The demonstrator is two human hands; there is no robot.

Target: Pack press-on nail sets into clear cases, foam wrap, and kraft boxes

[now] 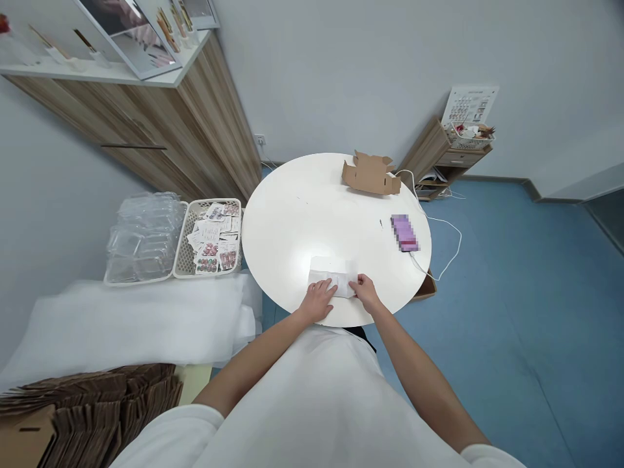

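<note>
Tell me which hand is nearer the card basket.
Left. The left hand lies on the paper, right of the basket; the right hand is farther right, at the paper's right edge.

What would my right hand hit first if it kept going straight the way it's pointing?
The white sheet: your right hand points inward and away from you, its fingertips already at that sheet's right edge. Whether it would slide over or push the sheet is hard to tell from this view.

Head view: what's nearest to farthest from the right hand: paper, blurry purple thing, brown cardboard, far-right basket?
1. Paper: touching the right hand.
2. Blurry purple thing: on the table, right.
3. Brown cardboard: table's far edge.
4. Far-right basket: beyond the table.
</note>
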